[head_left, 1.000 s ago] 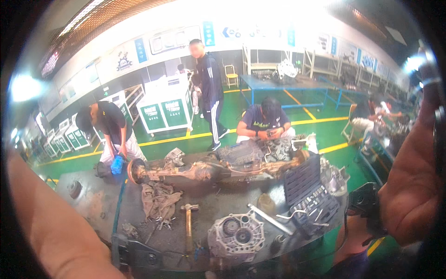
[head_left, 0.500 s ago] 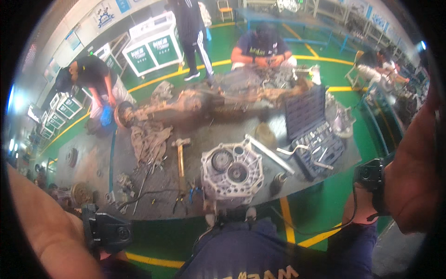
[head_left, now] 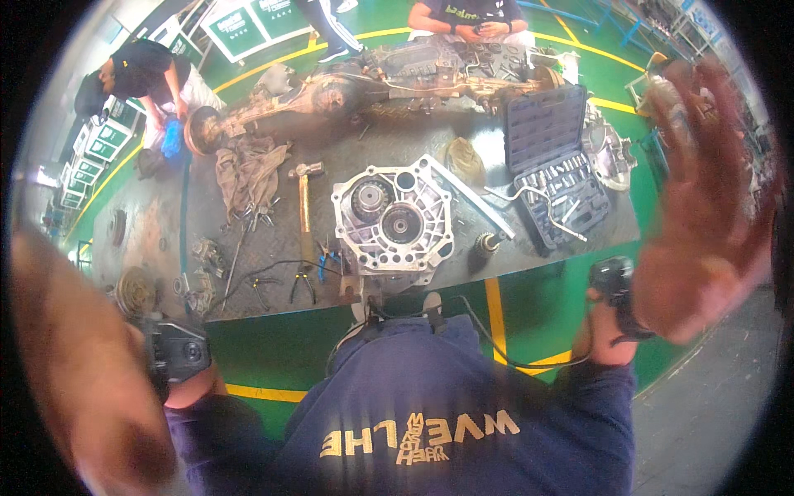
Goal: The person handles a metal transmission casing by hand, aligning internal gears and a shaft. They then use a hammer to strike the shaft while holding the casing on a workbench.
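My right hand (head_left: pixel 703 215) is raised at the right side, close to the camera, fingers stretched upward and apart, holding nothing. At the left rim my left hand (head_left: pixel 91 372) is also raised and close; motion blur and the dark rim hide its fingers. A black device with a strap sits on each wrist. Both hands are away from the workbench. On the bench's near edge, in front of me, lies a silver gearbox housing (head_left: pixel 389 255) with a gear and a bearing inside. Left of it are a hammer (head_left: pixel 304 202) and pliers (head_left: pixel 303 285).
An open socket set case (head_left: pixel 542 136) lies right of the housing, near a metal bar (head_left: pixel 475 198) and a gear shaft (head_left: pixel 486 245). A long rusty axle (head_left: pixel 331 95) spans the far side. Rags (head_left: pixel 248 174) lie left. Co-workers sit or bend beyond the bench.
My view has tipped downward, so the bench appears higher. The right hand has risen, its fingers now showing spread. The left hand has shifted near the rim. The housing stays on the bench.
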The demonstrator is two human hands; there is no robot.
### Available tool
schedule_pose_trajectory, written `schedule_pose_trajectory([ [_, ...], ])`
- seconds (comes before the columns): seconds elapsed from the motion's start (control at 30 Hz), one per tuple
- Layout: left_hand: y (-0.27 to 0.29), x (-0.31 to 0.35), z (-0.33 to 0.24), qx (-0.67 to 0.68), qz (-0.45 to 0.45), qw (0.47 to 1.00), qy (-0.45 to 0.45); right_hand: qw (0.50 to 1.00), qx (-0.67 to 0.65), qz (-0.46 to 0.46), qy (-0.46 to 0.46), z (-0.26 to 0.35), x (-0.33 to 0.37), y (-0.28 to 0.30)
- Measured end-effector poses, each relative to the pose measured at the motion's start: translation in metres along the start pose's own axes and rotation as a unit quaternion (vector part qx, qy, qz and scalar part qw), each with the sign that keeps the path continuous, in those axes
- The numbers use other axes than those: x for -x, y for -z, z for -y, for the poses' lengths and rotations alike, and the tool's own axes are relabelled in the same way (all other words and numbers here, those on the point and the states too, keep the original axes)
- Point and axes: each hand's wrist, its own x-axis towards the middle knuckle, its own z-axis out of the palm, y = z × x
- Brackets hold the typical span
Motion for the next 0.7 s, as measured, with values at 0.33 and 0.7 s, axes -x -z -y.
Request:
schedule_pose_trajectory([
  [0.33,-0.101,0.194,0.021,0.005,0.001,0.814,0.581,0.838,-0.132,0.021,-0.53,-0.058,0.206,-0.049],
  [0.7,-0.148,0.265,0.074,0.16,-0.006,0.749,0.643,0.814,-0.133,-0.028,-0.565,-0.089,0.236,-0.136],
])
